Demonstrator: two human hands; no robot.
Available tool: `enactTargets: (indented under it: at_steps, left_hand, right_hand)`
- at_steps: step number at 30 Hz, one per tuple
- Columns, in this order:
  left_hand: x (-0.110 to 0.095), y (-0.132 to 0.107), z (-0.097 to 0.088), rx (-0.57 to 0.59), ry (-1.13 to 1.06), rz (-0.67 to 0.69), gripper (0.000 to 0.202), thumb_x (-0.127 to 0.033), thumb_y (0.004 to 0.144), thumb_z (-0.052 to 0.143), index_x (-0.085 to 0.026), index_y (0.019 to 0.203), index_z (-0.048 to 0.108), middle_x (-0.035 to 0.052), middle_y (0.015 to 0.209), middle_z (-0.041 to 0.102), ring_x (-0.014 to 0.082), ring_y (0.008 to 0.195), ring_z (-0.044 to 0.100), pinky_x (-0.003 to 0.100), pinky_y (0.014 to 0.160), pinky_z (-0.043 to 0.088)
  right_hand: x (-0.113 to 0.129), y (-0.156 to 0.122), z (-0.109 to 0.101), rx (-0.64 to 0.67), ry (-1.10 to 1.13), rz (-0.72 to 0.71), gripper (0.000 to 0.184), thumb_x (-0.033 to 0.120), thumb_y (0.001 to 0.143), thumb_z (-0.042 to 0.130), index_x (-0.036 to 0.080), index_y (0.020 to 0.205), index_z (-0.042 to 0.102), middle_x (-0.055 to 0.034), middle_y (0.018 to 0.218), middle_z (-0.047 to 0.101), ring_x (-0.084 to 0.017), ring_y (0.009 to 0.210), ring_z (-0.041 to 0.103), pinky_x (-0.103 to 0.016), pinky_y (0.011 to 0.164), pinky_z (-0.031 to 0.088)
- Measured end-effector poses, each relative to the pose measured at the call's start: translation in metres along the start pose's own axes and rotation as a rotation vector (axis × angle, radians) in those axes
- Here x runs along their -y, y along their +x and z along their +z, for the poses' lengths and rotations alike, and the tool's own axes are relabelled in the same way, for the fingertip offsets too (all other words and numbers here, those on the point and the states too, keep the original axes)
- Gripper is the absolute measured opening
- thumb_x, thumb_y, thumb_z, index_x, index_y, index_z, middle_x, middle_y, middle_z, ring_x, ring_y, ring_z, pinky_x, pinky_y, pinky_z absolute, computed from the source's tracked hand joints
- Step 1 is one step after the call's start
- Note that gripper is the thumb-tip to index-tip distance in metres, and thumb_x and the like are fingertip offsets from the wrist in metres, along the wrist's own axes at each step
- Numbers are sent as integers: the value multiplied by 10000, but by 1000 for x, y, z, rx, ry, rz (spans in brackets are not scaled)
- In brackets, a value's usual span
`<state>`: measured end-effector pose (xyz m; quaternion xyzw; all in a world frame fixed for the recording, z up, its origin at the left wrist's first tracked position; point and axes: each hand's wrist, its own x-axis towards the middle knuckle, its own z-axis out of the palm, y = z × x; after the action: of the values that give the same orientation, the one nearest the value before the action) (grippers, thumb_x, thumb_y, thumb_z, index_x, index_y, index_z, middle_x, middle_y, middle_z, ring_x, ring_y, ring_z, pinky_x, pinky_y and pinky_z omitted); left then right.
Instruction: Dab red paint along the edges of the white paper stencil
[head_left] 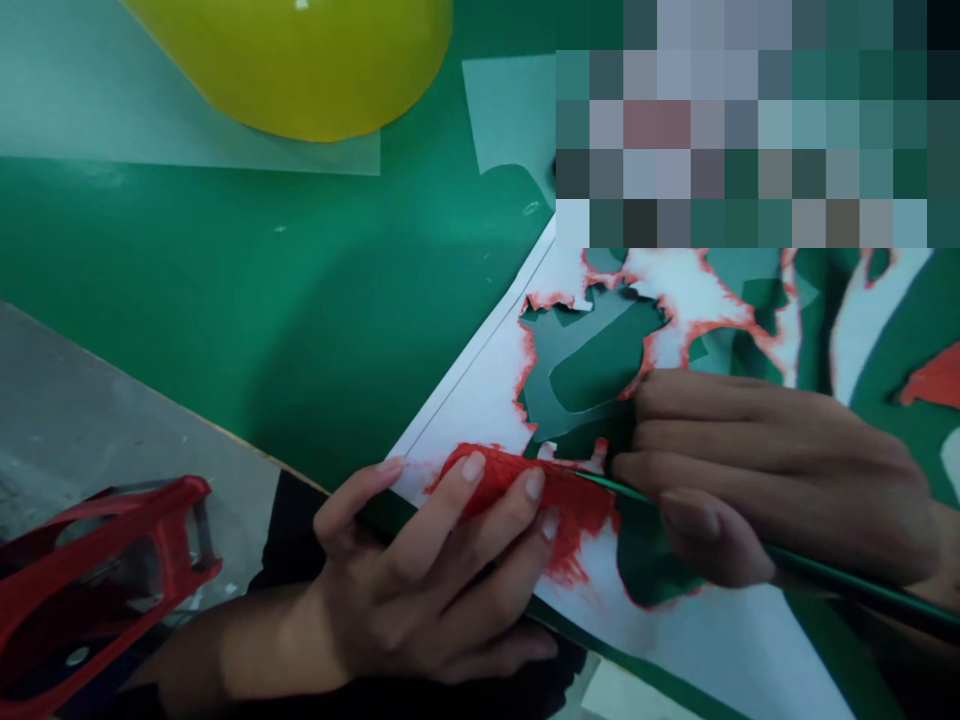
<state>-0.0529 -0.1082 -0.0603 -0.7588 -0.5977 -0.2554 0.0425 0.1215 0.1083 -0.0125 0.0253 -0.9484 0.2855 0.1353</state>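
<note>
Red colouring is covering a patch (589, 505) of the white paper (720, 645), directly under the left hand's (442, 560) fingertips. That hand is lying open, its fingers spread and pressing on the patch, while its little finger is touching the paper's edge. The right hand (780, 470) is closing around a slim green tool (840, 575), whose tip is pointing toward the left hand and meeting the patch just beside those fingertips; contact there is too fine to tell. The paper is stretching beneath both hands and beyond them, its ragged, red-edged openings showing the green table (150, 260). Beyond the right hand, to its right, a red piece (937, 378) is lying at the edge of view. Far ahead of the left hand, a yellow object (322, 60) is overlapping a translucent sheet (90, 110); a smaller pale sheet (506, 110) is lying to the right of these. Left of the left hand, a red frame (97, 560) is standing over the grey floor (45, 390), below the table's edge.
</note>
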Motion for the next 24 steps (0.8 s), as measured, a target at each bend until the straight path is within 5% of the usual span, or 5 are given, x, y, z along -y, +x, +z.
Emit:
enactTargets:
  at_steps: [5, 24]
  left_hand:
    - [-1, 1, 0, -18, 6, -13, 466, -579, 1103, 409, -335, 1228, 786, -61, 1535, 657, 206, 1615, 362, 502, 1357, 180]
    - [0, 0, -2, -1, 7, 3, 440, -573, 1081, 449, -348, 1215, 802, -60, 1546, 642, 205, 1555, 437, 488, 1365, 186]
  right_hand:
    - [0, -1, 2, -21, -40, 15, 303, 156, 1111, 319, 249, 876, 485, 4, 620, 566, -193, 646, 474, -380, 643, 480]
    - [2, -1, -6, 38, -17, 25, 347, 114, 1065, 414, 232, 761, 532, -40, 610, 583, -199, 639, 413, -403, 611, 441]
